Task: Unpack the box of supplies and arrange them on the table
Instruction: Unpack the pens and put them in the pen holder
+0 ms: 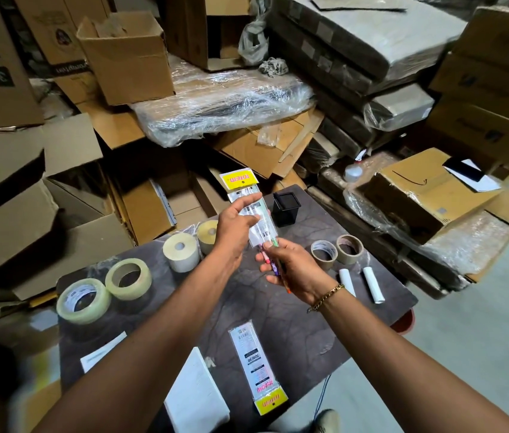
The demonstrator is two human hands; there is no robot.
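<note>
Emptying a pen packet above the dark table (293, 332), amid stacked cardboard boxes (122, 54) and a shrink-wrapped bundle (222, 101) behind. Laid out already: two clear tape rolls (103, 289) at the near left, two pale rolls (181, 251) beyond them, two brown tape rolls (337, 250) at the right with two white paper rolls (361, 284) just beside, a black pen holder (286, 207) at the far edge, a white pad (195, 395) and a second packet (257, 367) lying flat near the front. Gripped in the left hand (234, 232), held tilted over the table's middle: the clear pen packet (251, 210), yellow header up and away. Closed around a bunch of coloured pens (273, 264), the right hand (293, 270), pens seemingly partly out of the packet's lower end. Probably mid-unpacking. Next, likely: drawing the pens fully clear, steadying the sleeve, then setting them down in a free spot or in the holder.
</note>
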